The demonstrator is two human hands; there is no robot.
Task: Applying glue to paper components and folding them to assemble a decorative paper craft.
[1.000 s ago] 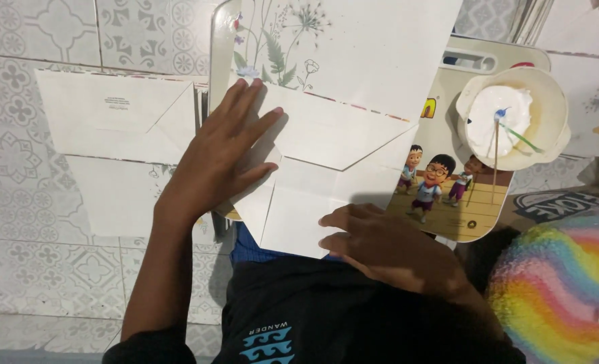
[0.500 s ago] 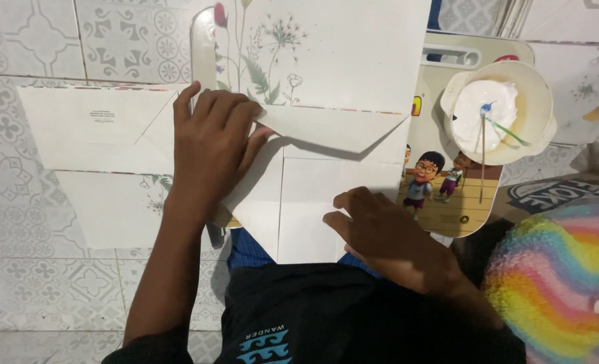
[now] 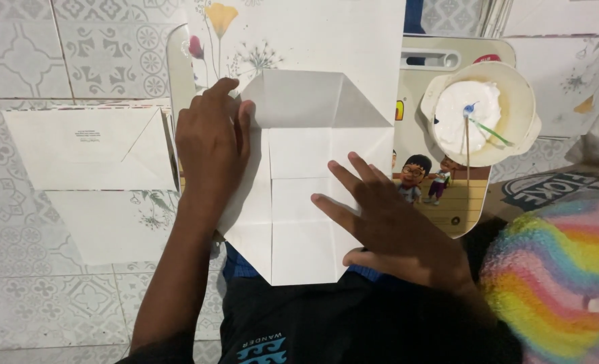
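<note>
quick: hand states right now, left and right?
Left hand: open, flat, pressing the left side of the folded white paper.
Right hand: open, fingers spread, resting on the paper's lower right part.

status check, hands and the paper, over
Left hand flat on folded white paper, left edge. Right hand spread on its lower right. Glue bowl clear, off right.

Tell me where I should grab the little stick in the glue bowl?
Probably by the bare lower end of the thin stick, coming from the bowl's near side. Its top end sits in the white paste, while the lower part lies across the cream bowl toward the rim, looking clean and reachable, nearest the right hand.
</note>
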